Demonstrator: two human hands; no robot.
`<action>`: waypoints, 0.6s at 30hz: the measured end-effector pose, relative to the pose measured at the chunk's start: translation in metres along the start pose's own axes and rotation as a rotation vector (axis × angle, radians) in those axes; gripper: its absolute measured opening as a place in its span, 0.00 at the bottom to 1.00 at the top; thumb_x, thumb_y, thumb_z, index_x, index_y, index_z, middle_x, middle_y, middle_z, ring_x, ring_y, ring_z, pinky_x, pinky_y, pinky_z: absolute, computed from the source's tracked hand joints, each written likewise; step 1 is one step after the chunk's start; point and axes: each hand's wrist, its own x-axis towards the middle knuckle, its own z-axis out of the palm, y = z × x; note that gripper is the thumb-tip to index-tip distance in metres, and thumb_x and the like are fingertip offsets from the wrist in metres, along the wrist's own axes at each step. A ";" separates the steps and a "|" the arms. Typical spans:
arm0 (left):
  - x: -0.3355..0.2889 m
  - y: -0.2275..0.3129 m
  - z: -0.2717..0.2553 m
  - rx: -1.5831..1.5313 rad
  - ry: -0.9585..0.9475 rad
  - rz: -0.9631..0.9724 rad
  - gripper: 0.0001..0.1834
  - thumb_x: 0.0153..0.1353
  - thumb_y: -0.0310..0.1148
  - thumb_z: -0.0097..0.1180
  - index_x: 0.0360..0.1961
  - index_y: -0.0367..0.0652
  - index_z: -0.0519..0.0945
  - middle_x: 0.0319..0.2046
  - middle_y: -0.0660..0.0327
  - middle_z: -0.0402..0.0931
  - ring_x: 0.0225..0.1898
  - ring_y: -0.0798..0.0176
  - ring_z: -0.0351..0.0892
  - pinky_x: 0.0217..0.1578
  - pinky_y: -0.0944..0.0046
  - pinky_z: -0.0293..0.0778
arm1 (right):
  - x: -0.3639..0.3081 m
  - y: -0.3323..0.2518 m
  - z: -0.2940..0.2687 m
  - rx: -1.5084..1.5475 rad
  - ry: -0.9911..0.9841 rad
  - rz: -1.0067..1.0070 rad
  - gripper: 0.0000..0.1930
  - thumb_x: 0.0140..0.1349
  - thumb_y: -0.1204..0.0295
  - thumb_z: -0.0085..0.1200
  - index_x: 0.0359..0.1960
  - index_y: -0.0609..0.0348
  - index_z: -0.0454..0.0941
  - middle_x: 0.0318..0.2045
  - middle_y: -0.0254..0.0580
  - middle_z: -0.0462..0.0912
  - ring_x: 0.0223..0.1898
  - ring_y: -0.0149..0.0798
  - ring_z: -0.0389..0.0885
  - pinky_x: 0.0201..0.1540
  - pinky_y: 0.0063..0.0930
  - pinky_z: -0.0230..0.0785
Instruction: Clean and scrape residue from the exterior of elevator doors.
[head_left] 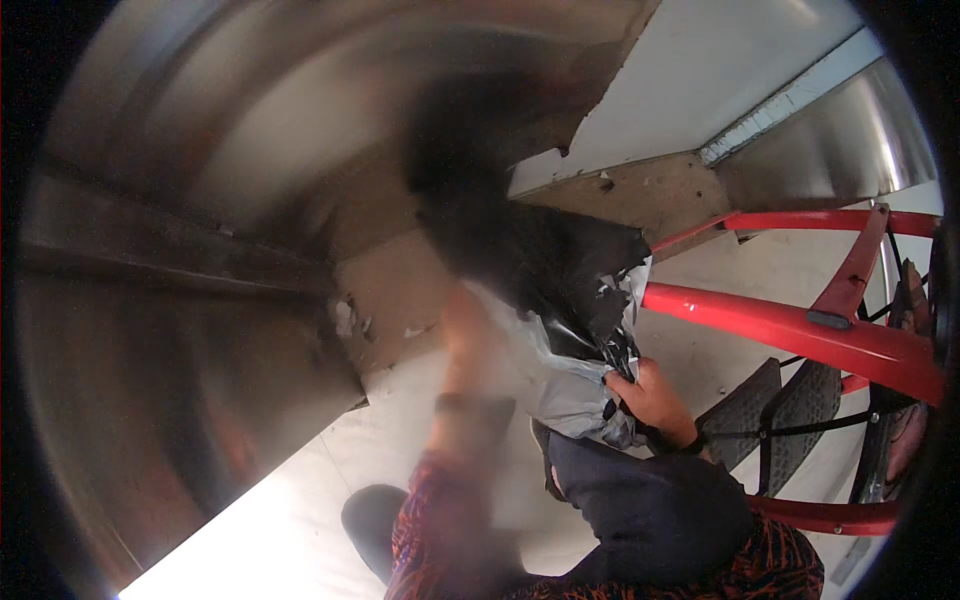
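A crumpled, torn plastic sheet (580, 262), black on one face and whitish on the other, hangs in front of me. Its upper left part is smeared by motion. My right hand (655, 395) is closed on the gathered lower right edge of the sheet, above my dark-clad knee. My left hand (470, 318) reaches forward at the sheet's left edge. It is strongly blurred, and its fingers cannot be made out, so whether it grips the sheet is unclear.
Shiny metal panels (190, 360) rise at the left and ahead. A pale panel (720, 80) with a ragged film edge stands at the back right. Scraps (345, 318) lie on the brownish base. A red-framed ladder (790, 325) with dark treads lies close on the right.
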 end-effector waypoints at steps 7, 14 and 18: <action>0.040 -0.013 0.027 -1.339 -0.103 -0.318 0.19 0.62 0.33 0.50 0.54 0.42 0.69 0.48 0.59 0.74 0.46 0.64 0.73 0.47 0.63 0.72 | 0.004 -0.025 -0.005 0.058 -0.085 0.254 0.15 0.56 0.67 0.55 0.34 0.71 0.74 0.28 0.55 0.79 0.31 0.48 0.77 0.38 0.38 0.67; 0.031 0.026 0.024 -1.240 -0.168 -0.258 0.19 0.61 0.32 0.50 0.54 0.42 0.69 0.48 0.60 0.74 0.47 0.64 0.73 0.47 0.63 0.72 | 0.005 -0.012 0.000 0.074 -0.026 0.005 0.15 0.55 0.69 0.55 0.38 0.70 0.73 0.33 0.55 0.79 0.36 0.48 0.77 0.41 0.38 0.66; 0.022 0.035 0.010 -1.170 -0.178 -0.228 0.20 0.61 0.32 0.51 0.54 0.42 0.69 0.48 0.60 0.74 0.47 0.64 0.73 0.48 0.63 0.71 | 0.002 -0.028 -0.002 0.006 -0.144 0.283 0.16 0.55 0.71 0.55 0.42 0.70 0.72 0.34 0.54 0.79 0.38 0.47 0.76 0.44 0.37 0.66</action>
